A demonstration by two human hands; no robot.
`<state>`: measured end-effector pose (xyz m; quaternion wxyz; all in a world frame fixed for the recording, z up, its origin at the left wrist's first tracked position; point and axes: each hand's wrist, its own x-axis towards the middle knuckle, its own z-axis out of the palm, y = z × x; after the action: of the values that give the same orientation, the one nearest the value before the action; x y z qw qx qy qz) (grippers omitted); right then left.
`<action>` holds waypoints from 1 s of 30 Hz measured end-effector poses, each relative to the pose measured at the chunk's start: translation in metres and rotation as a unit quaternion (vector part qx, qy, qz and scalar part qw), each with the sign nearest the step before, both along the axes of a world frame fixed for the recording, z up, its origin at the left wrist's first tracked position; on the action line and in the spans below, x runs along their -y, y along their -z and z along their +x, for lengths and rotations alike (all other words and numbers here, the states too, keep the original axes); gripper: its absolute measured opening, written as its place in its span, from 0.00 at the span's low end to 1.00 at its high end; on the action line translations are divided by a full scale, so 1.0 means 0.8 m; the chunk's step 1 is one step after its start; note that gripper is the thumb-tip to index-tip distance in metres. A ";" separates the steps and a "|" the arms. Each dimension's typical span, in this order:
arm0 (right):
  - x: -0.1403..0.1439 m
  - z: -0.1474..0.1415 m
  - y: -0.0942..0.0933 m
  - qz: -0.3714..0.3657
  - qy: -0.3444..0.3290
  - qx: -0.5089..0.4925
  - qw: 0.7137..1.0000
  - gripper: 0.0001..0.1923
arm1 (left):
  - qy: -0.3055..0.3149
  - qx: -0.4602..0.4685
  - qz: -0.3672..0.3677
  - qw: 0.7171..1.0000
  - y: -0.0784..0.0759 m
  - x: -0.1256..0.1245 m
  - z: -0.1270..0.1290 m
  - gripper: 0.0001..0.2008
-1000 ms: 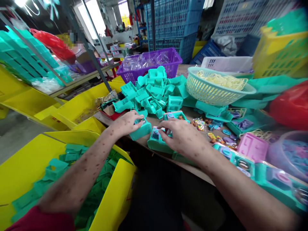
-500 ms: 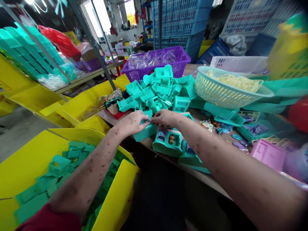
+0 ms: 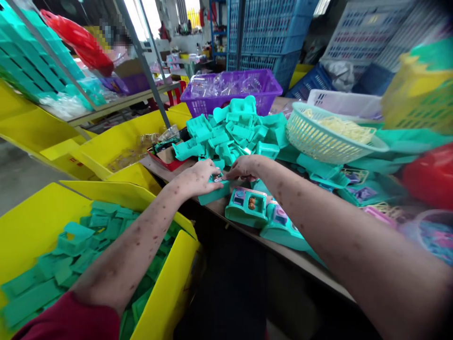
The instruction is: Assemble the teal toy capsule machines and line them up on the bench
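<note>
Teal plastic case [image 3: 212, 195] is lying near the front edge of the desk [image 3: 218, 208], the left hand [image 3: 200, 178] gripping it between fingers and thumb. Right hand [image 3: 246, 167] is curling at its opening; whether it is pinching anything, I cannot tell. Parts seemingly are being fitted, calling for careful seating next. Filled cases [image 3: 247, 217] are standing rightward, shells [image 3: 231, 130] piling behind.

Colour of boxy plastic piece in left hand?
The boxy plastic piece in the left hand is turquoise; best seen in the head view.
</note>
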<state>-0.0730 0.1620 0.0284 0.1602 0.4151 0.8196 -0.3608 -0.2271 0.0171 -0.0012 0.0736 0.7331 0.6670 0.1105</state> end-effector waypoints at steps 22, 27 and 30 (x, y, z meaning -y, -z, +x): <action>0.057 0.159 -0.020 0.152 0.018 -0.298 0.942 0.13 | -0.013 -0.103 0.057 0.993 0.017 0.013 0.021 0.26; 0.061 0.154 -0.029 0.167 0.005 -0.322 0.932 0.14 | -0.026 -0.095 0.052 0.994 0.021 0.014 0.021 0.26; 0.063 0.159 -0.040 0.178 0.014 -0.331 0.927 0.16 | -0.036 -0.079 0.040 0.995 0.018 0.011 0.022 0.26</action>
<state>0.0540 0.1115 0.0606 -0.2018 0.3050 0.8708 -0.3286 -0.2093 0.0087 -0.0154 -0.0130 0.7178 0.6914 0.0812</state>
